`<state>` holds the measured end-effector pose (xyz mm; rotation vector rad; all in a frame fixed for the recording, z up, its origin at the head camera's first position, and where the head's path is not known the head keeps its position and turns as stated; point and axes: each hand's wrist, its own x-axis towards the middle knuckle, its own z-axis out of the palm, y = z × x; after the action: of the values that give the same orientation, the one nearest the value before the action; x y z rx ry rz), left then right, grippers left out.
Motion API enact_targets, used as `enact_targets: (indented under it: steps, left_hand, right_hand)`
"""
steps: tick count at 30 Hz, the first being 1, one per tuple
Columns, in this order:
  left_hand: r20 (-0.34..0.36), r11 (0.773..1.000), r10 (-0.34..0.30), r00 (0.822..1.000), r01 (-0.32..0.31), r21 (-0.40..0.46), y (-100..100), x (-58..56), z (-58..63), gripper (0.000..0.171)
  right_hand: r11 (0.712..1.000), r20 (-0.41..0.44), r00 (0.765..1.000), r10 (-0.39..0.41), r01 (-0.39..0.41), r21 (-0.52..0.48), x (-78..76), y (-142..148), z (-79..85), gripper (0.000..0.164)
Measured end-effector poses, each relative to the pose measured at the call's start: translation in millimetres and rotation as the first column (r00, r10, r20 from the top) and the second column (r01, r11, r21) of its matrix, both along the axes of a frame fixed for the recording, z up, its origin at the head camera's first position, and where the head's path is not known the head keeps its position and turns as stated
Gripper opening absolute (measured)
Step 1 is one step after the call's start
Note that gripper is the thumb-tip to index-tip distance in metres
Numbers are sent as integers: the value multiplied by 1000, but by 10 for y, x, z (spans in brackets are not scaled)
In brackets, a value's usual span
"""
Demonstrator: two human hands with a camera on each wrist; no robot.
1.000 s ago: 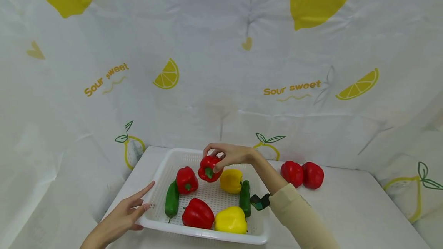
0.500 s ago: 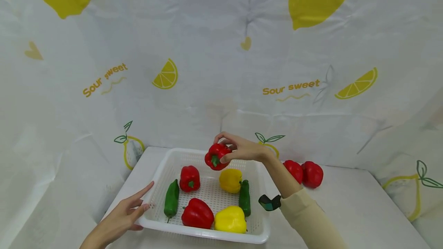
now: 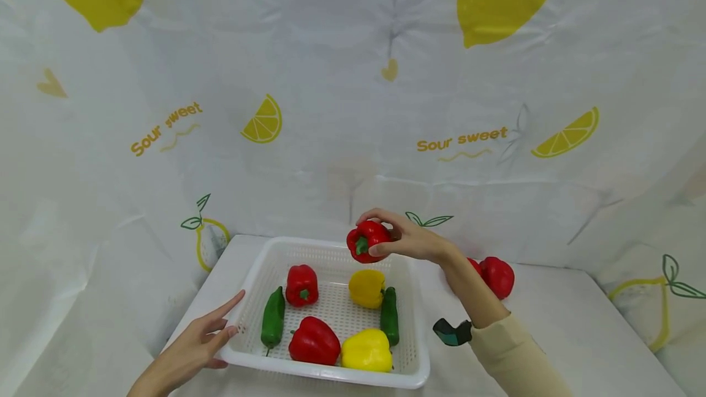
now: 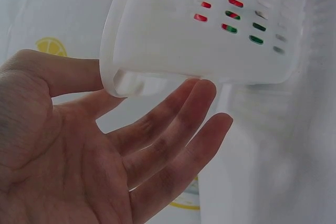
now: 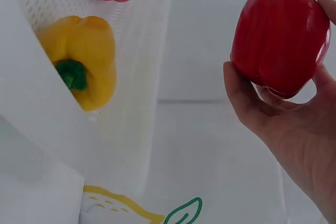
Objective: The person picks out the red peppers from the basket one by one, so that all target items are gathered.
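My right hand point(image 3: 413, 241) holds a red bell pepper point(image 3: 375, 233) above the back right of a white perforated plastic basket point(image 3: 325, 374). Its thumb and fingers grip the pepper's sides, with the green stem facing forward in the head view. At the basket's front left corner, my left hand point(image 3: 190, 348) holds the rim, thumb on top and some fingers against the outside wall point(image 4: 157, 45). Inside lie two red bell peppers, one at the back point(image 3: 301, 283) and one in front point(image 3: 315, 342), two yellow bell peppers point(image 3: 366, 351), and two long green peppers point(image 3: 273, 318), point(image 3: 389, 317).
Two more red bell peppers point(image 3: 498, 277) lie on the white table point(image 3: 562, 323) right of the basket, one mostly hidden by my right forearm. A white lemon-print sheet point(image 3: 331, 189) hangs behind the table. A dark strap piece point(image 3: 452, 331) shows beside my right sleeve.
My right hand has lifted the red bell pepper and carried it rightward, up out of the basket. The red pepper left in the back shifted slightly. My left hand stays at the corner.
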<state>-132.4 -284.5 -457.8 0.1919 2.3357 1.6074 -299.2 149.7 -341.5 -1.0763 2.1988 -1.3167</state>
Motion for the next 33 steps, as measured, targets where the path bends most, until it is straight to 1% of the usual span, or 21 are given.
enact_targets:
  steps: [6, 9, 15, 20, 23, 26, 29, 33]
  left_hand:
    - [5, 1000, 4, 1000, -4, 3, 6, 5, 6, 76]
    - [9, 1000, 11, 1000, -11, -4, 16, 16, 14, 76]
    - [12, 1000, 14, 1000, -13, -11, 18, 9, 24, 76]
    - [4, 1000, -1, 1000, 1, -10, 7, 4, 14, 75]
    - [1, 1000, -2, 1000, 2, -12, 4, 5, 6, 75]
    - [-4, 1000, -7, 1000, 7, -12, 4, 5, 5, 75]
    - [-8, 1000, -9, 1000, 9, -7, 8, 7, 12, 75]
    - [-5, 1000, -2, 1000, 2, -8, 12, 5, 10, 75]
  right_hand:
    - [999, -8, 999, -40, 40, -17, 105, 141, 18, 60]
    - [998, -33, 997, -63, 62, -28, 138, 210, 9, 57]
    - [989, -86, 986, -144, 142, -36, 196, 356, -13, 55]
    - [981, -66, 979, -194, 193, -24, 261, 455, -7, 58]
    - [977, -58, 976, -211, 211, -6, 288, 508, -6, 51]
    - [976, -70, 974, -215, 215, -8, 308, 562, -8, 43]
    - [975, -86, 971, -223, 222, -19, 310, 622, -22, 40]
    - [967, -90, 962, -256, 256, -11, 308, 689, -49, 39]
